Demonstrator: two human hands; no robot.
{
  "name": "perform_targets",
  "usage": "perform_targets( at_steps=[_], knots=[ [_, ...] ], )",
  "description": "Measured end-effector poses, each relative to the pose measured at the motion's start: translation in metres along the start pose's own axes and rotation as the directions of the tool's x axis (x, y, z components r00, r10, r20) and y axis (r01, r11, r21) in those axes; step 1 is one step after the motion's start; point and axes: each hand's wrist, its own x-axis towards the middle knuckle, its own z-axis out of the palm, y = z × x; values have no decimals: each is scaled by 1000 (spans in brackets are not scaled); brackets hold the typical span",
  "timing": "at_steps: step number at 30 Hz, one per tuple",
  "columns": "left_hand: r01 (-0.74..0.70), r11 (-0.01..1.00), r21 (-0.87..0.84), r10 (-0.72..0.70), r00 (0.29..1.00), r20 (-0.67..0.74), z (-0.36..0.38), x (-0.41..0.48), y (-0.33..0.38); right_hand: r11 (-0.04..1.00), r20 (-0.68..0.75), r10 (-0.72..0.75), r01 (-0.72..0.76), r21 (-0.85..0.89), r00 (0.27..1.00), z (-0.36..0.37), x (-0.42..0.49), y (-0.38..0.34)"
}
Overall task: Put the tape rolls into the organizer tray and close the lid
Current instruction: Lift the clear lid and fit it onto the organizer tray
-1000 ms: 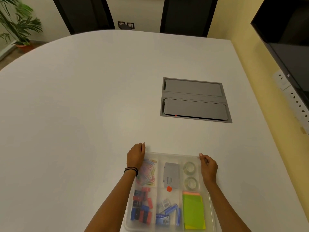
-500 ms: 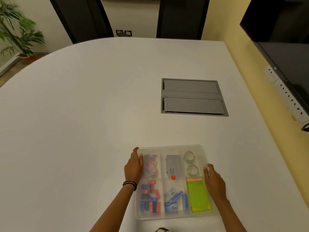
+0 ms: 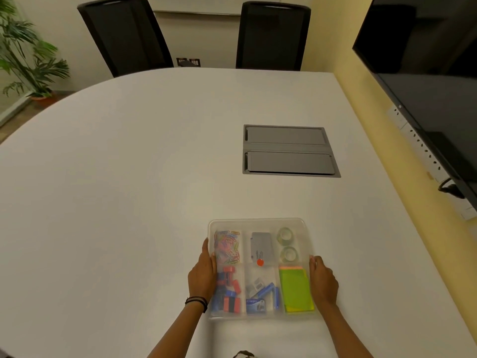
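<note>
Clear plastic organizer tray point(image 3: 260, 222) rests on the white surface point(image 3: 129, 177), lid closed. Two tape rolls point(image 3: 286, 244) lie in its far-right compartment. Left hand point(image 3: 202, 276) grips the tray's left edge; right hand point(image 3: 322, 282) grips its right edge

I see the clear plastic organizer tray point(image 3: 260, 222) lying flat on the white table point(image 3: 129, 189), on my side of the grey panel point(image 3: 289, 151) set into it, with its translucent lid point(image 3: 258, 272) down over the compartments. Two clear tape rolls point(image 3: 286, 244) lie flat, one behind the other, in the tray's far right compartment under the lid.
</note>
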Motion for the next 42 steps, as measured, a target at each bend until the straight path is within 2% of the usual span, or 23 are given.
perform_targets(
  at_steps=[4, 8, 10, 12, 14, 16, 18, 24, 27, 29, 30, 32, 34, 35, 36, 42],
  knots=[
    [44, 999, -8, -44, 999, -10, 4, -20, -9, 1000, -15, 17, -16, 25, 1000, 2, -1, 1],
    [22, 999, 36, -21, 999, -31, 2, -20, -6, 998, -14, 0, 1, 64, 1000, 0, -4, -4],
    [2, 999, 54, 0, 999, -34, 2, -18, -6, 990, -79, -136, 133, -35, 988, 0, -7, -12],
    [-7, 998, 58, 9, 999, -39, 3, -16, -8, 935, -18, -344, 341, -101, 939, 5, -20, -20],
    [-10, 998, 69, 12, 999, -30, 5, -15, -12, 854, 179, -499, 516, -64, 848, 15, -41, -25],
    [-17, 996, 90, 19, 1000, -15, 4, -13, -14, 800, 330, -561, 600, -19, 759, 28, -57, -23],
    [-28, 993, 112, 29, 1000, -3, 4, -11, -15, 771, 350, -588, 636, -30, 730, 33, -63, -21],
    [-68, 994, 91, 67, 998, 15, 5, -11, -20, 774, 382, -555, 627, -88, 739, 28, -63, -26],
    [-142, 968, 209, 157, 986, -57, 7, -9, -17, 787, 385, -551, 615, -57, 740, 28, -63, -26],
    [-257, 896, 361, 303, 950, -74, 7, -7, -12, 785, 378, -555, 617, -57, 741, 29, -62, -26],
    [-371, 828, 420, 416, 909, -17, 6, -7, -10, 780, 374, -558, 622, -69, 741, 30, -62, -26],
    [-657, 614, 437, 629, 742, 233, 7, -9, -6, 775, 367, -561, 626, -82, 742, 30, -62, -25],
    [-832, 410, 374, 700, 550, 456, 10, -12, -5, 772, 365, -562, 629, -91, 742, 31, -62, -24],
    [-865, 356, 355, 700, 498, 512, 10, -12, -5, 773, 366, -561, 628, -89, 743, 31, -62, -25],
    [-874, 343, 345, 690, 483, 539, 10, -12, -4, 777, 364, -560, 624, -81, 744, 31, -62, -25],
    [-833, 404, 378, 561, 552, 617, 5, -15, 2, 778, 367, -549, 620, -105, 751, 32, -63, -25]
  ],
)
